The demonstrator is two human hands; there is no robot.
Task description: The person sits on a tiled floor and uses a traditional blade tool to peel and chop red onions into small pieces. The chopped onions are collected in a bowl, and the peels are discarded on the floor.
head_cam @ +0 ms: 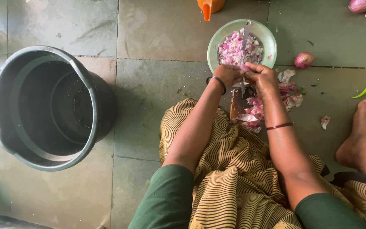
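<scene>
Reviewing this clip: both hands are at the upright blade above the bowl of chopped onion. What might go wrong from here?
1. The left hand and right hand press a small onion piece against the upright blade; a slip may cut a finger.
2. Pieces may miss the green bowl and land on the floor.
3. Onion peels piled around the blade's wooden base may get in the way.

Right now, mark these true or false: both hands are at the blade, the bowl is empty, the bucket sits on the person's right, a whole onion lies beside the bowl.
1. Left hand and right hand meet at the upright blade: true.
2. The green bowl is empty: false, it holds chopped onion.
3. The dark bucket sits on the person's right: false, on the left.
4. A whole onion lies beside the bowl: true.
</scene>
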